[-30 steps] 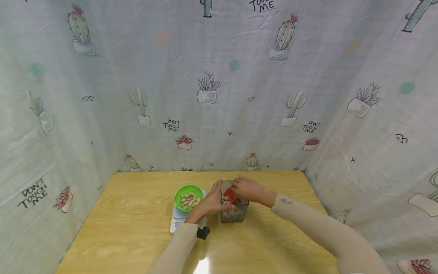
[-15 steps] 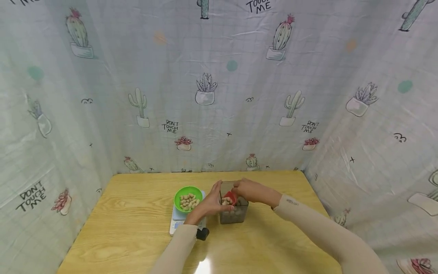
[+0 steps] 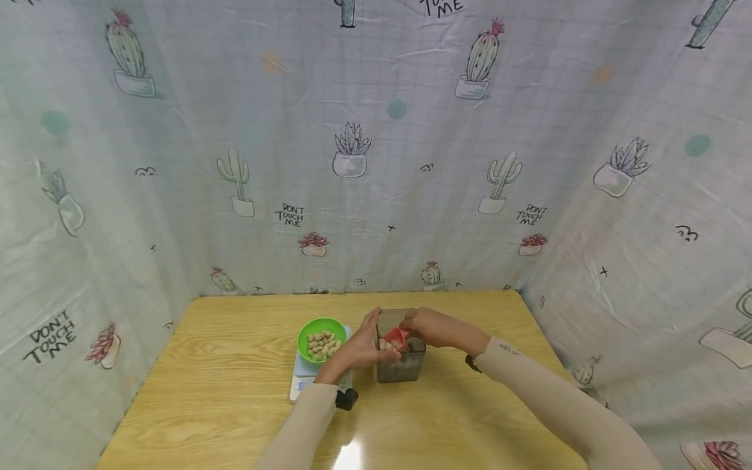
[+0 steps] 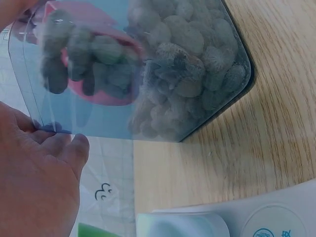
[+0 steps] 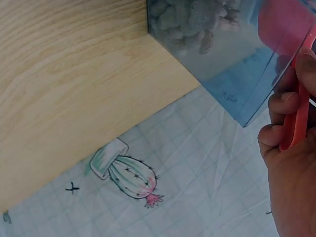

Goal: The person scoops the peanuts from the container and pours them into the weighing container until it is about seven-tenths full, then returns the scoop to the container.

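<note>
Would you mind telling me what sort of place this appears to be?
Most likely a makeshift tabletop workspace: a cactus-printed curtain hangs around the wooden table on three sides, and a scale with a green bowl on it stands there.

The box [image 3: 401, 373] is smoky grey, the scoop [image 3: 395, 337] inside it red. Left of it: green bowl [image 3: 322, 324], tan peanuts [image 3: 320, 344], white scale [image 3: 296, 384]. Beneath it: yellow wood-grained surface [image 3: 235, 378]. Behind it: pale cactus-printed cloth [image 3: 282, 130].

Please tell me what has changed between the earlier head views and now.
The right hand has shifted slightly rightward, and the red scoop it grips has tilted inside the clear container and now carries peanuts. The left hand stays on the container; the green bowl stays on the scale.
</note>
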